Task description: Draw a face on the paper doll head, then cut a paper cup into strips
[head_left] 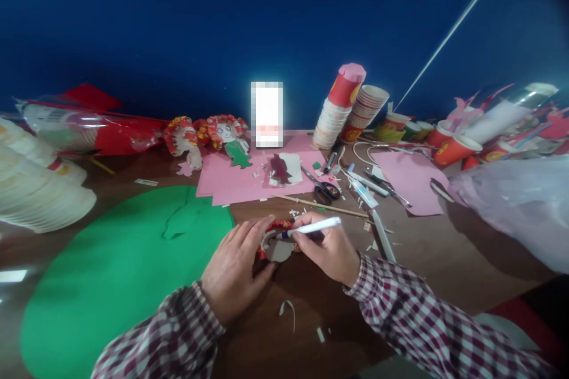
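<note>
A small paper cutout with a red-and-yellow frilled rim and a pale centre lies on the brown table. My left hand holds it at its left side, with the thumb near the lower edge and the fingers over the upper left. A white marker with a dark tip end is pinched in my right hand. Its tip rests on or just above the pale centre, where a dark curved line shows. Part of the rim is hidden by my fingers.
A green sheet spreads at left. Behind my hands are pink paper, black-handled scissors, a wooden stick and a lit phone. Stacked paper cups stand farther back; a clear plastic bag lies right.
</note>
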{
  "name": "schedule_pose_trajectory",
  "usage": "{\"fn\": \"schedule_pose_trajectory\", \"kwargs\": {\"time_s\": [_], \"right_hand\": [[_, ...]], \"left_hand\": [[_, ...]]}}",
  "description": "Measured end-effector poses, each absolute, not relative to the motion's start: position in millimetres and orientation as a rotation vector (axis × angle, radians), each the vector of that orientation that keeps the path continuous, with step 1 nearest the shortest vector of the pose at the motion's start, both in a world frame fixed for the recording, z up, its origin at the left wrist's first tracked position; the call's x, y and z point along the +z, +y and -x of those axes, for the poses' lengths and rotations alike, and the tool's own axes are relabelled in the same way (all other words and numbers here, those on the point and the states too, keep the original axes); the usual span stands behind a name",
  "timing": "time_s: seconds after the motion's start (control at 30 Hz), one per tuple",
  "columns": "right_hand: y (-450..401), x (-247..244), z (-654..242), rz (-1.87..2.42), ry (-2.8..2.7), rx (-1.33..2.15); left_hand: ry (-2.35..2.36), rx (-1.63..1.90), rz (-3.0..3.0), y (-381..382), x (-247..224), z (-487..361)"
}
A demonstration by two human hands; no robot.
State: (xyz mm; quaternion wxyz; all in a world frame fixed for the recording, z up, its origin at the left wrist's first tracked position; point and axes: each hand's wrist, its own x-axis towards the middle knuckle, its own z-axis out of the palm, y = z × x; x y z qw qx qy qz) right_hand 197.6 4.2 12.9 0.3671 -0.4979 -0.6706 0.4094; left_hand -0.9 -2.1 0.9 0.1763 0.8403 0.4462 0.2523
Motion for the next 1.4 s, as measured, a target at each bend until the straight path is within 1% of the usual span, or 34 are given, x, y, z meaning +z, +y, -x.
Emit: {"fn": "schedule_pose_trajectory", "kwargs": {"time_s": [0.2, 0.83, 1.0, 1.23, 1.4], "right_hand": [[4.2, 12.7, -197.3, 1.286, -1.721, 1.058], [3.8, 13.1, -197.8, 1.287, -1.781, 1.045], [5.9, 16.6, -198.8, 1.259, -1.632, 1.130], [6.3, 17.0, -205.4, 1.269, -1.639, 0.957], [7.0, 14.6, -207.5, 1.304, -1.653, 0.961]], "left_hand": [[1.282, 0.668, -2.385, -2.0, 1.9, 0.3], [1.270, 0.675, -2.380, -2.2, 1.5, 0.3], [1.280, 0.672, -2.375, -2.3, 2.1, 0.5], [1.293, 0.698, -2.373, -2.5, 2.2, 0.9], [1.316, 0.718, -2.372, -1.9, 1.1, 1.0]]}}
